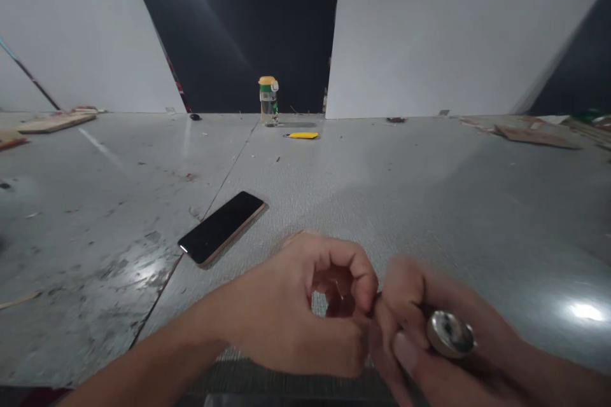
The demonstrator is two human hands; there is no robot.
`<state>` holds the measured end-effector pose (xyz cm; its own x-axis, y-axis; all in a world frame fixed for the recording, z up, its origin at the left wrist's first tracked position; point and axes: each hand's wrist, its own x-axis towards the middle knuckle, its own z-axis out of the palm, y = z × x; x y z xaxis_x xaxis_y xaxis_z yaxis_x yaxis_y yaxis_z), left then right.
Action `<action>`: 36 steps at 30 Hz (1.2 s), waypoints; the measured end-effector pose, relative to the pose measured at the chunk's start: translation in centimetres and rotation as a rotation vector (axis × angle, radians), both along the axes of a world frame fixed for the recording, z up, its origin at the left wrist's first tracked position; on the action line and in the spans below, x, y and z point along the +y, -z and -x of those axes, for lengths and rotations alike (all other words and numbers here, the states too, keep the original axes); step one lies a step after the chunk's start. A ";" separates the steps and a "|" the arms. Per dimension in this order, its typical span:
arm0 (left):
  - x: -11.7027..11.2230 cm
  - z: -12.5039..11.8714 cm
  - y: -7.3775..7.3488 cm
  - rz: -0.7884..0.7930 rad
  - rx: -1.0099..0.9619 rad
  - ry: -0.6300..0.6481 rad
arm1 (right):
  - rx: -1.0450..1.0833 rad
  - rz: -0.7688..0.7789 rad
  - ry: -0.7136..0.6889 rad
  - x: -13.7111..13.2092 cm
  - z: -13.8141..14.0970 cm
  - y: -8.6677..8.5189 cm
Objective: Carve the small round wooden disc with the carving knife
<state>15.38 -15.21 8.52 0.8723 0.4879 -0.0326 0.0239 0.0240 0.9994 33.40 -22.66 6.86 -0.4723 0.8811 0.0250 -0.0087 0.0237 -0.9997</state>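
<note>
My left hand (296, 311) is curled, its thumb and fingertips pinched together beside my right hand. What the pinch holds, if anything, is too small and blurred to make out. My right hand (429, 324) is closed and partly smeared by motion. Out of its grip shows the end of a round silver-capped object (450, 334) with a dark centre; the rest of it is hidden in the hand. Where the fingertips meet, a thin, blurred brownish piece (389, 365) hangs down. A black-screened phone (223, 227) lies beyond my left wrist, apart from both hands.
On the grey tabletop (363, 172), a yellow utility knife (303, 135) lies near a clear bottle with a yellow lid (269, 102). Thin boards lie at the far left (57, 123) and far right (537, 135). White and dark panels stand along the back edge.
</note>
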 end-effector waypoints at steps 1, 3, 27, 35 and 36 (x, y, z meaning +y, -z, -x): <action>0.0 0.0 0.0 0.002 0.001 -0.002 | -0.015 0.008 0.006 0.0 -0.1 0.0; -0.1 0.1 0.1 -0.010 0.009 -0.012 | -0.018 0.015 0.008 0.0 -0.3 0.1; 0.0 0.0 0.1 -0.138 0.066 -0.014 | -0.122 -0.117 -0.067 0.8 -0.4 0.2; 5.4 0.7 4.3 -0.831 0.389 -0.301 | -0.147 -0.256 0.211 5.8 -2.1 3.1; 5.9 0.9 5.0 -0.919 0.442 -0.274 | -0.171 -0.263 0.240 6.4 -2.3 3.6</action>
